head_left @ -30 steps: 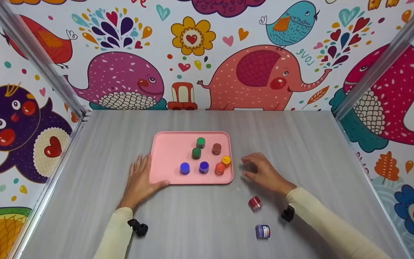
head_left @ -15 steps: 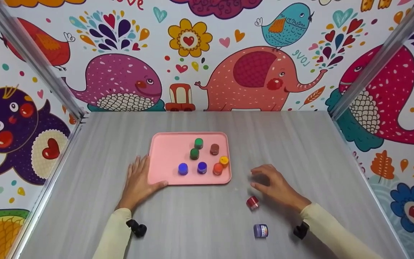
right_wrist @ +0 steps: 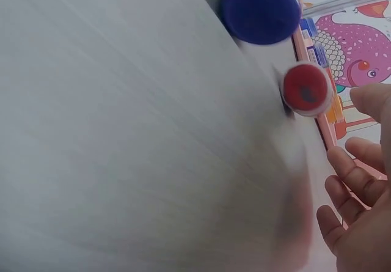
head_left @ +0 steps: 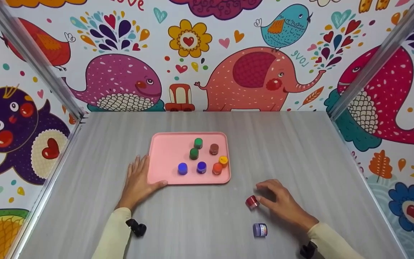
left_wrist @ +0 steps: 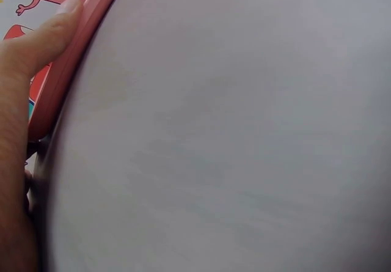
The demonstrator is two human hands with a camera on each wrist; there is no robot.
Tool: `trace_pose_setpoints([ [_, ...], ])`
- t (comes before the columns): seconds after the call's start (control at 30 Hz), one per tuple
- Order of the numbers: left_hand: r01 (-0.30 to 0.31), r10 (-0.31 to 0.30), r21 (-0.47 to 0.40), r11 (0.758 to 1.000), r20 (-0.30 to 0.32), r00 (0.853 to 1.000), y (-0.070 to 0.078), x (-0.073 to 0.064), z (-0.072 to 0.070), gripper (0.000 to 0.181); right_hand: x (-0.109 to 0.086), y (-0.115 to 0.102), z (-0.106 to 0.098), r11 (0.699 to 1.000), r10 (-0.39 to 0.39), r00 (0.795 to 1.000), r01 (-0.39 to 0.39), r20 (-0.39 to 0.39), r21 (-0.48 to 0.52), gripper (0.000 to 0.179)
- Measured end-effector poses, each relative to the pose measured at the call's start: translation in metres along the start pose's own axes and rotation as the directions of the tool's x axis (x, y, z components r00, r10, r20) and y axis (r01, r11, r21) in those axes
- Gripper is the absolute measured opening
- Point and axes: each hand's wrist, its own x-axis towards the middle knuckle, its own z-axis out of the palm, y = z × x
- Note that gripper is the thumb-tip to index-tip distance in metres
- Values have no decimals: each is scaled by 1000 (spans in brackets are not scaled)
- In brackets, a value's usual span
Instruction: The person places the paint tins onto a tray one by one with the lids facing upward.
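My left hand (head_left: 137,182) rests at the near left corner of a pink tray (head_left: 164,151), fingers straight along its left side and thumb on the front rim. In the left wrist view the thumb (left_wrist: 56,30) lies over the tray's edge. My right hand (head_left: 284,203) is beside a small red paint pot (head_left: 252,202) lying on the table, its thumb tip close to it; whether they touch I cannot tell. In the right wrist view, the fingers (right_wrist: 348,168) are spread apart and hold nothing. Nearer the person lies a purple paint pot (head_left: 260,230).
On the tray stand several paint pots: two green ones, a brown pot (head_left: 214,149), a yellow pot (head_left: 223,160), an orange-red pot (head_left: 217,168) and two blue ones. The grey table (head_left: 192,223) meets patterned walls at the back and sides.
My right hand has moved from beside the tray's right edge toward the person, down to the red paint pot. The left hand has stayed on the tray's corner.
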Motion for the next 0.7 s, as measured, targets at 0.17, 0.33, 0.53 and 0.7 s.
trace_pose_setpoints([
  [0.17, 4, -4, -1, 1000, 6, 1000, 0, -1, 0, 128, -8, 0, 5, 1000, 21, 1000, -21, -1, 21, 34],
  [0.33, 7, -6, -11, 1000, 5, 1000, 0, -1, 1, 128, -14, 0, 10, 996, 90, 996, -90, 9, 23, 34],
  [0.53, 12, -11, -21, 1000, 12, 1000, -1, 0, 0, 130, -19, -2, 15, 987, 163, 986, -163, 41, -4, 39],
  [0.7, 12, -12, -1, 1000, 15, 1000, -1, 0, 0, 130, -20, 1, 21, 993, 110, 994, -110, 15, -33, 38],
])
